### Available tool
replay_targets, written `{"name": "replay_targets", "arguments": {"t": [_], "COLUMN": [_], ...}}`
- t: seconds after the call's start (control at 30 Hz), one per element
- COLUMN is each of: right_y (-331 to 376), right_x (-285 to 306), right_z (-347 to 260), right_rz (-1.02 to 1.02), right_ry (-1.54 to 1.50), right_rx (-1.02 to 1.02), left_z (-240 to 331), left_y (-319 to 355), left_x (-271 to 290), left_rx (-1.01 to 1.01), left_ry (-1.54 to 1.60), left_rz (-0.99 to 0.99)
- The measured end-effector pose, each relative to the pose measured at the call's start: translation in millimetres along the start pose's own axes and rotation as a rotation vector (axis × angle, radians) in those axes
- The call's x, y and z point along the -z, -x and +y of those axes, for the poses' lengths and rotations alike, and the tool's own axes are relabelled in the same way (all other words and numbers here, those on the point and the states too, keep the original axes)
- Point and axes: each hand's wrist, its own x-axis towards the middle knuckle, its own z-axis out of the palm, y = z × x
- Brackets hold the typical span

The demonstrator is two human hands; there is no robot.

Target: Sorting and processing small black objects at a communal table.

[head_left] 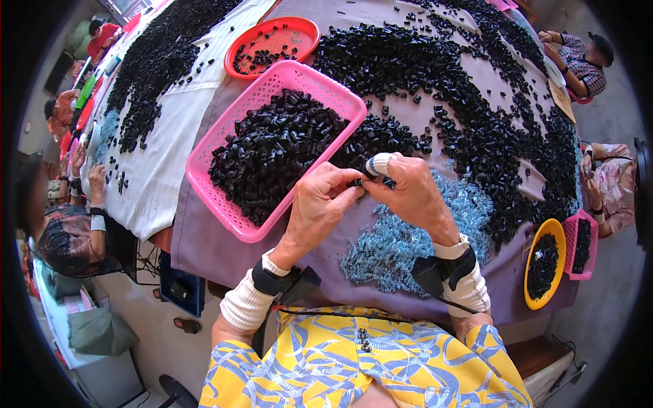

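My two hands meet over the table's near edge, just right of a pink basket [196, 178] heaped with small black plastic parts [275, 146]. Thumb and forefinger of my left hand [314, 212] pinch one small black plastic part [356, 182]. My right hand [413, 190] is closed against it, fingers curled, with a white-and-dark wrap [378, 164] on one finger. What the right fingers hold is mostly hidden by them. Beneath my right hand spreads a pile of tiny pale blue, clear-looking pieces [388, 248].
Loose black parts [503, 153] cover much of the purple-grey cloth [286, 272]. Beyond the basket is a red plate [311, 30]; a yellow bowl [530, 289] and small pink basket [590, 268] stand at right. Several people sit around the table. A dark cable crosses my front.
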Motion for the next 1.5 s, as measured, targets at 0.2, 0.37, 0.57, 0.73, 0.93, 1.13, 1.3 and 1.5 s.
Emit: {"name": "replay_targets", "arguments": {"t": [0.2, 0.37, 0.57, 0.73, 0.93, 1.13, 1.3, 1.5], "right_y": [-7.6, -19.8, -28.3, -23.4, -20.2, -19.1, -22.6, -0.6], "right_x": [5.1, 10.8, 5.6, 8.6, 9.0, 6.5, 8.3, -1.6], "right_z": [-6.6, -8.5, -4.1, -0.4, 6.0, 8.0, 1.2, 29.8], "right_rz": [-0.059, -0.109, -0.098, -0.195, -0.223, -0.215, -0.172, -0.15], "right_ry": [-0.148, -0.08, -0.23, -0.525, -0.687, -0.738, -0.62, -0.249], "right_rx": [-0.066, 0.008, -0.05, -0.317, -0.381, -0.369, -0.359, -0.27], "left_z": [-4.5, 1.4, 4.8, 1.7, -0.2, 2.9, 3.3, 10.9], "left_y": [0.2, -1.3, -4.3, -3.2, -4.0, -3.8, -6.5, -11.5], "left_x": [1.6, 3.3, 7.5, 7.4, 6.6, 2.8, 2.4, 15.5], "left_rx": [-0.047, -0.089, -0.013, 0.028, 0.052, 0.059, -0.043, 0.135], "left_ry": [-0.014, -0.087, -0.034, 0.117, 0.181, 0.237, 0.109, 0.256], "left_rz": [0.008, 0.015, -0.017, -0.034, -0.052, -0.055, 0.002, 0.049]}}
